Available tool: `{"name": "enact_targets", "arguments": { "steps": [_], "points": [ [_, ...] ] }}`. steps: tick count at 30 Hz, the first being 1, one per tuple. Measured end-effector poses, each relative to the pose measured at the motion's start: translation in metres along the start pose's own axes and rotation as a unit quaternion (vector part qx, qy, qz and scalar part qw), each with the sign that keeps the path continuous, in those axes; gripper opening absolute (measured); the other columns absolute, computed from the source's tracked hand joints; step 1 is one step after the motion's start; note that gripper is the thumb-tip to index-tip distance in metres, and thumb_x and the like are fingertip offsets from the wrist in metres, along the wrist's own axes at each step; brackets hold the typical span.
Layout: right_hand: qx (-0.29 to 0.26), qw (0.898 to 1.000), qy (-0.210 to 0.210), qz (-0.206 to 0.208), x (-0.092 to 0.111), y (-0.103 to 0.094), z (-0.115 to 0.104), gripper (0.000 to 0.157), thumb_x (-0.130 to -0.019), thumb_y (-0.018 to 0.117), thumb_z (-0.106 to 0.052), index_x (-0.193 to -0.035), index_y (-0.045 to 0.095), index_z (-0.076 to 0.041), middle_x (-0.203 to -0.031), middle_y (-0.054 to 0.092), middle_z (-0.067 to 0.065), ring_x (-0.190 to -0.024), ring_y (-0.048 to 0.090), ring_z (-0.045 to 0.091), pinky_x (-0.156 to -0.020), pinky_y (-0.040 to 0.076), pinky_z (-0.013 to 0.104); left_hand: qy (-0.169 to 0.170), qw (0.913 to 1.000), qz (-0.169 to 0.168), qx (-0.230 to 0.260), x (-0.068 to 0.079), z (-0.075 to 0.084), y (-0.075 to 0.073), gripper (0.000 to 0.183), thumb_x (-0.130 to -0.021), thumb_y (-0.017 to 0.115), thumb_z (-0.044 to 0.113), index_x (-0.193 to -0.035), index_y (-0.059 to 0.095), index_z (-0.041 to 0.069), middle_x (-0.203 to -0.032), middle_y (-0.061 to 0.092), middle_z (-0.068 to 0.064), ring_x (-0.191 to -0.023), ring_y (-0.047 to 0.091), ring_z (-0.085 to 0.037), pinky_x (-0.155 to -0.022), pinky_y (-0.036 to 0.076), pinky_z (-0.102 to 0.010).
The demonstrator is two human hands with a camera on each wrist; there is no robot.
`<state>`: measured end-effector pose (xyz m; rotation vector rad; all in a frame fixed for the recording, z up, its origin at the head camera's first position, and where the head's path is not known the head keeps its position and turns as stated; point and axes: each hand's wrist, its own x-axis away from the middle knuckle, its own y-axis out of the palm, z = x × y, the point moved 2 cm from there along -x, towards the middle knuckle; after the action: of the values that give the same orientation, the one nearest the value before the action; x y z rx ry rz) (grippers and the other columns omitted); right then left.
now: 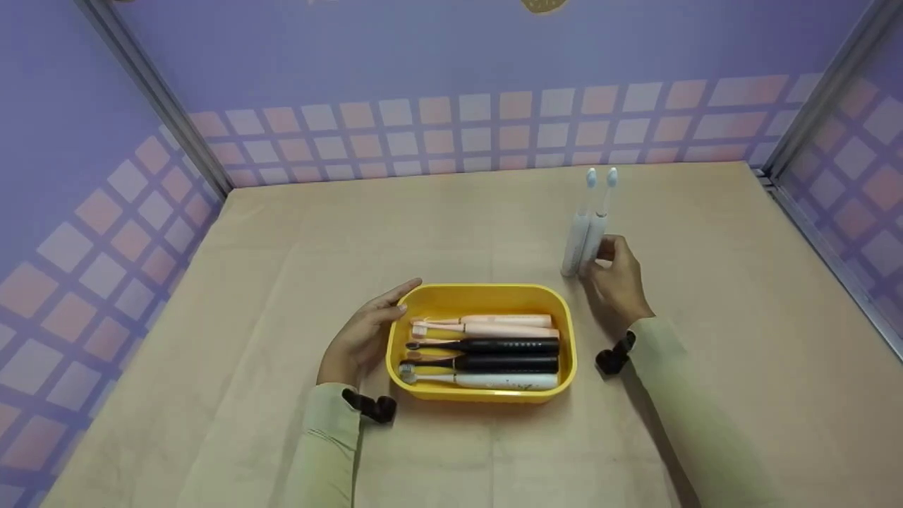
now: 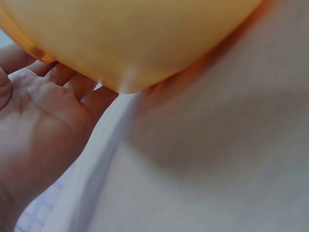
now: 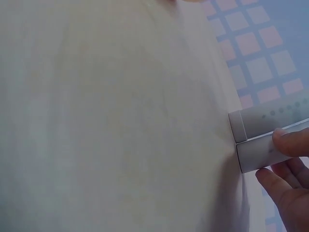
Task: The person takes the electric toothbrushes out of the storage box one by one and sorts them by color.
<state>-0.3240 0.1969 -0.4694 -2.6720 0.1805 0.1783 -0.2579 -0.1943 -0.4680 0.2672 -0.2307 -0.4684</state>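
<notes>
Beige tabletop; right hand pinches white toothbrush, bristles head-view only; left hand holds bin.

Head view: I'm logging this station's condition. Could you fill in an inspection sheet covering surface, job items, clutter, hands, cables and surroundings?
Surface: beige covering, creased.
Job items: yellow box, holding two pink toothbrushes, two black toothbrushes and one white toothbrush; two upright white toothbrushes side by side behind its right end.
Clutter: nothing seen.
Hands: left hand touches the box's left end; right hand pinches the right-hand upright toothbrush.
Cables: nothing seen.
Surroundings: purple walls with pink and white squares; metal posts.
</notes>
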Motion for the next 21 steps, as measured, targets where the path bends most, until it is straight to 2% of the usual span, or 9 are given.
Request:
{"name": "enact_targets", "arguments": {
  "steps": [9, 15, 21],
  "points": [
    [0.011, 1.0, 0.016, -0.004, -0.0002, -0.0012, -0.0003, 0.049, -0.088, 0.061, -0.001, -0.133, 0.042, 0.0, -0.13, 0.053, 0.02, -0.123, 0.051, 0.033, -0.107, 0.041, 0.044, 0.002, 0.9999, -0.01, 0.004, -0.0003, -0.0009, -0.0004, 0.055, -0.101, 0.043, 0.012, -0.153, 0.026, 0.014, -0.144, 0.046, -0.009, -0.125, 0.052, -0.019, -0.103, 0.046, -0.03],
    [-0.002, 1.0, 0.021, -0.003, 0.0009, -0.0025, -0.0026, 0.051, -0.087, 0.062, 0.002, -0.134, 0.042, 0.0, -0.128, 0.053, 0.02, -0.122, 0.051, 0.032, -0.107, 0.043, 0.04, 0.003, 0.9998, -0.017, 0.008, -0.0002, -0.0006, -0.0003, 0.057, -0.101, 0.042, 0.011, -0.154, 0.023, 0.013, -0.143, 0.047, -0.008, -0.126, 0.051, -0.02, -0.103, 0.046, -0.03],
    [0.001, 1.0, 0.01, 0.006, 0.0037, -0.0066, -0.0047, 0.052, -0.086, 0.065, 0.0, -0.133, 0.042, 0.002, -0.125, 0.054, 0.023, -0.119, 0.052, 0.034, -0.105, 0.045, 0.042, -0.001, 0.9999, -0.014, 0.009, 0.0002, -0.0007, 0.0001, 0.054, -0.101, 0.043, 0.013, -0.153, 0.027, 0.018, -0.142, 0.047, -0.01, -0.124, 0.053, -0.021, -0.101, 0.048, -0.03]
  ]
}}
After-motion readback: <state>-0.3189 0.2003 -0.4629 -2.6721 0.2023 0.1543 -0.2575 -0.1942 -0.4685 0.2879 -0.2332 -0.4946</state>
